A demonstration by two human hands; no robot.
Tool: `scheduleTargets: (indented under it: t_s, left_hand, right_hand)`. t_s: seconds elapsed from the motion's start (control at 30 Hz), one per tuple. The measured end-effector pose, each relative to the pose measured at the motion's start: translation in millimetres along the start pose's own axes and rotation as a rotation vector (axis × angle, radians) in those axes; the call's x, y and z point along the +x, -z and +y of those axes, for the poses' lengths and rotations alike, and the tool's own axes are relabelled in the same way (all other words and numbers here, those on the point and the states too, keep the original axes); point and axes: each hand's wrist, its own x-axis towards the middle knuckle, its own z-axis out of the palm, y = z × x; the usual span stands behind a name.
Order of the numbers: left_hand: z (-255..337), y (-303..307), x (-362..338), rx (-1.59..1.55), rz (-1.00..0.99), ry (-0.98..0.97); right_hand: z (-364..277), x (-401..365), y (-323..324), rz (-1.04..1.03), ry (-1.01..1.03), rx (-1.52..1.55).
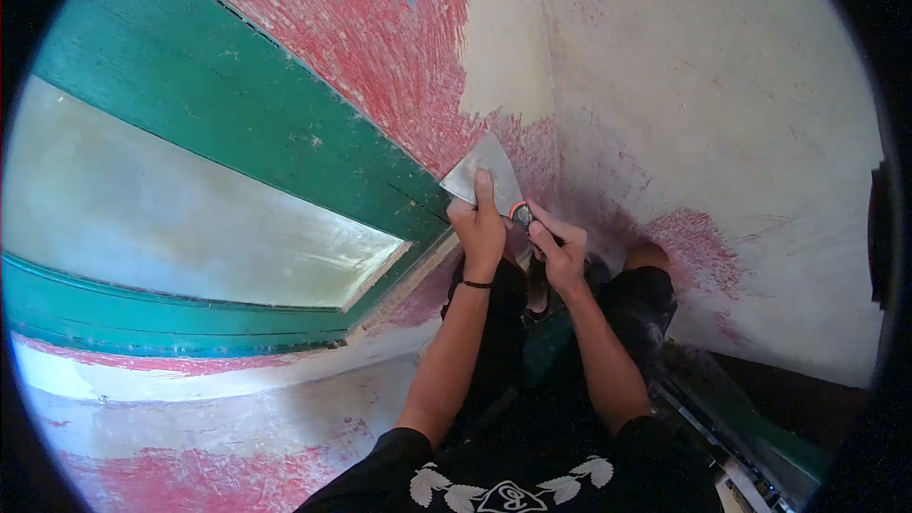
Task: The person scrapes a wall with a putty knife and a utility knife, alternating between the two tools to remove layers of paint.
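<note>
Right hand (560, 252) closed round the handle (522, 216) of a broad putty knife (486, 166), left hand (481, 233) with thumb on the blade, its fingers mostly hidden and grip unclear, blade beside a green window frame (237, 95), red-streaked wall (399, 47) behind, pale wall (750, 114) to the right.

Left fingers (463, 213) beside curled right fingers (564, 231)

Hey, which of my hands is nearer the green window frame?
Left. Your left hand is just beside the green window frame; your right hand is farther off, on the scraper's handle.
</note>
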Motion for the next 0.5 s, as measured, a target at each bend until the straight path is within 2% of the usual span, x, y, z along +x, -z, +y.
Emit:
scheduleTargets:
  t_s: [0.03, 0.13, 0.17, 0.27, 0.37, 0.5]
  left_hand:
    - [-2, 4, 1, 0.02, -0.029, 0.044]
    - [-15, 1, 19, 0.109, -0.041, -0.187]
    - [-13, -2, 23, 0.11, -0.054, -0.21]
    - [-1, -10, 15, 0.037, 0.016, -0.161]
    - [4, -2, 1, 0.04, -0.02, 0.035]
    - [-6, 3, 6, 0.026, -0.052, -0.014]
  right_hand:
    - [-3, -3, 0, -0.017, -0.035, 0.012]
    - [-14, 9, 3, -0.017, -0.096, 0.03]
    - [-20, 11, 1, -0.003, -0.096, 0.068]
    - [-21, 11, 3, -0.003, -0.127, 0.079]
    - [-12, 0, 5, -0.013, -0.11, 0.03]
    - [-4, -1, 2, -0.001, -0.061, 0.025]
